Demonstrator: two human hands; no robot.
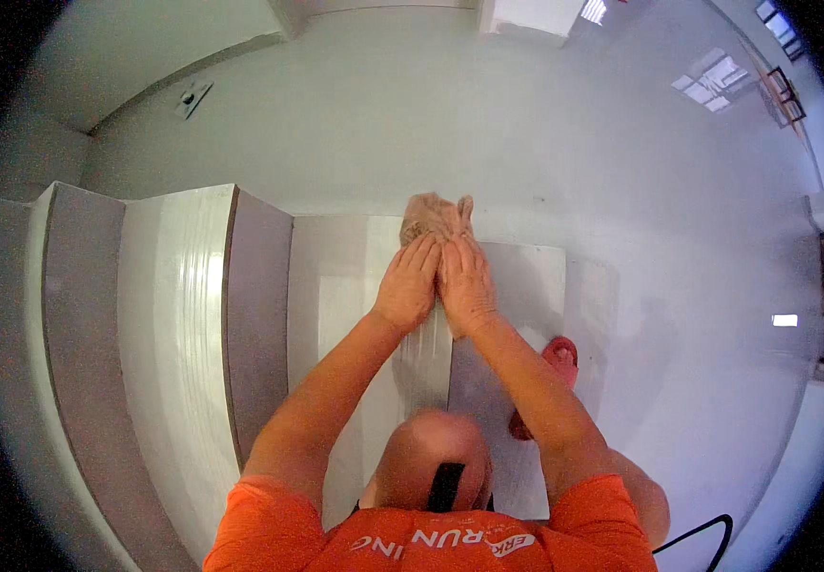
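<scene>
Cloth: a crumpled tan cloth [434,212] lies at the far end of a pale step [340,324], by its outer edge, bunched ahead of the fingers; a bit of it shows under the right wrist.
Left hand: the left hand [410,284] lies on the cloth, fingers close together and pointing away from the body; I cannot tell whether they grip it.
Right hand: the right hand [469,284] lies just beside the left on the same cloth, fingers likewise together; its grip cannot be told either.
Arms: both reach forward from an orange shirt [412,551].
Knee: a bare knee [436,448] with a black strip [446,487] shows between the forearms.
Foot: a pink slipper [560,357] shows beside the right forearm.
Stairs: more steps [169,305] stand to the left.
Floor: a shiny grey floor [355,114] spreads beyond.
</scene>
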